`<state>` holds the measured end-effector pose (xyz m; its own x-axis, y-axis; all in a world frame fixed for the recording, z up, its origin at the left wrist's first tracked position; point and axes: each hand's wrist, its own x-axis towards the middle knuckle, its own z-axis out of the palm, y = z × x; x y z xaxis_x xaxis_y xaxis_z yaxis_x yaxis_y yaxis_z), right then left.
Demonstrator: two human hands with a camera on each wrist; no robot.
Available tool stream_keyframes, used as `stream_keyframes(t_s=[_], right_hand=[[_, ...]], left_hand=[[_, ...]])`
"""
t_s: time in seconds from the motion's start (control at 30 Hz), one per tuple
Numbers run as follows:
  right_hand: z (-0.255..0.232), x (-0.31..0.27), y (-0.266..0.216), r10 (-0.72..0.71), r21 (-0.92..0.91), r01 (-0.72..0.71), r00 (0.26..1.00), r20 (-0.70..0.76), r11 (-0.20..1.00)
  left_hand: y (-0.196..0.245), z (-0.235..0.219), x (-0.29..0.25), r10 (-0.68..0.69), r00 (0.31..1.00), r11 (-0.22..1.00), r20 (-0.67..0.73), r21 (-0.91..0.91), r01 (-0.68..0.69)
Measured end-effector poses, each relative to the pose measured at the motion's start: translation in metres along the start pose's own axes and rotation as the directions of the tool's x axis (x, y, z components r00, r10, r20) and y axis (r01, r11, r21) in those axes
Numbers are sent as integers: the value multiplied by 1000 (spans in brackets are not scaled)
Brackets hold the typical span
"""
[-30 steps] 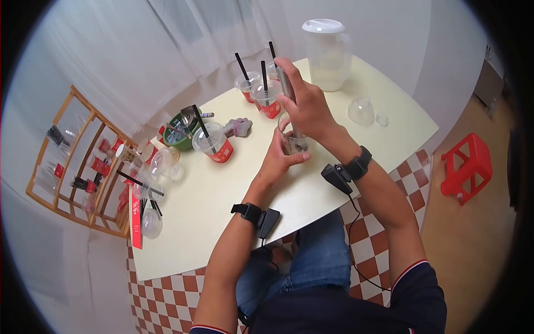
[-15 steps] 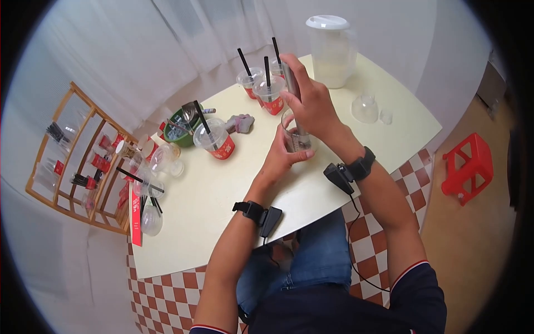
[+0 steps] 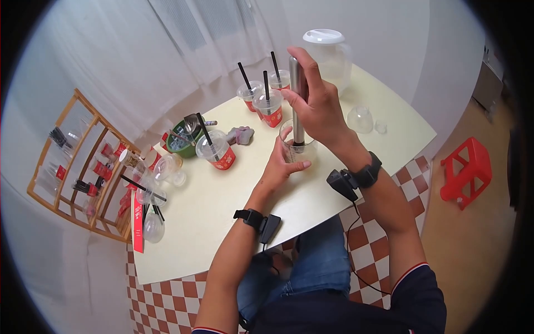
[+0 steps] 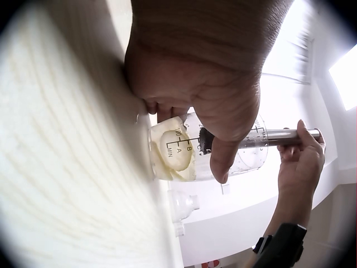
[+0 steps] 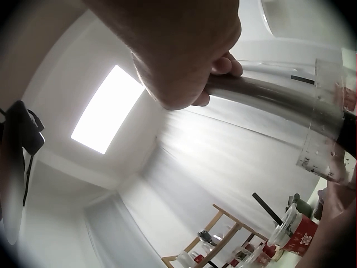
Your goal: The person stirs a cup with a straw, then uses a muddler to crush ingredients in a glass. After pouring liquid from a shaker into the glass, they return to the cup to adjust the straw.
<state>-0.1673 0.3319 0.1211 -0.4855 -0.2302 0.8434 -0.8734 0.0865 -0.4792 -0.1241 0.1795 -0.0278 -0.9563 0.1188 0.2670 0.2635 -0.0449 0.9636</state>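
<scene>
In the head view my left hand (image 3: 278, 166) holds a clear measuring cup (image 3: 307, 153) on the table, its fingers and thumb around the side. My right hand (image 3: 320, 108) grips the upper part of a steel muddler (image 3: 298, 127) that stands nearly upright in the cup. The left wrist view shows lemon slices (image 4: 174, 149) at the bottom of the cup, beside printed scale marks. Above the slices, partway up inside the cup, is the muddler's black toothed head (image 4: 206, 142). In the right wrist view the muddler's shaft (image 5: 268, 100) runs down past the cup's rim.
Red-banded lidded cups (image 3: 270, 114) with black straws stand beyond my hands. A lidded pitcher (image 3: 334, 61) is at the back, a clear dome lid (image 3: 360, 119) to the right. Leftward are a grey cloth (image 3: 240, 135), a green bowl (image 3: 181, 146) of utensils and a wooden rack (image 3: 83, 217).
My right hand has lifted the muddler within the cup, so its black head shows higher up. The left hand stays around the cup, and the head view has tilted slightly.
</scene>
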Motion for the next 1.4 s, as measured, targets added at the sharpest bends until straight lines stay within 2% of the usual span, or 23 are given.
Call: stream_keyframes(t_s=[0.2, 0.33, 0.8, 0.9, 1.0, 1.1, 1.2, 1.4], right_hand=[[20, -13, 29, -29, -20, 29, 1000, 4, 999], [26, -24, 40, 10, -71, -4, 997, 76, 997], [23, -27, 28, 16, -75, -11, 998, 58, 997], [18, -26, 25, 60, -34, -59, 997, 54, 998], [11, -16, 18, -18, -24, 16, 998, -56, 1000], [-3, -1, -1, -12, -27, 10, 998, -58, 1000], [-7, 8, -10, -71, -6, 70, 995, -71, 998], [7, -2, 5, -17, -26, 18, 1000, 9, 1000]], left_hand=[[2, -1, -2, -21, 1000, 1000, -6, -16, 21], [-2, -1, 1, -21, 1000, 998, 10, -57, 21], [-3, -2, 1, -18, 1000, 997, 15, -71, 19], [-1, -1, 1, -47, 999, 997, 1, -66, 47], [-3, -3, 1, -42, 999, 998, 2, -48, 42], [2, -1, -1, -36, 999, 999, -9, -15, 36], [6, 1, -2, -21, 1000, 1000, -8, 11, 21], [7, 3, -2, -18, 1000, 999, -10, -28, 18]])
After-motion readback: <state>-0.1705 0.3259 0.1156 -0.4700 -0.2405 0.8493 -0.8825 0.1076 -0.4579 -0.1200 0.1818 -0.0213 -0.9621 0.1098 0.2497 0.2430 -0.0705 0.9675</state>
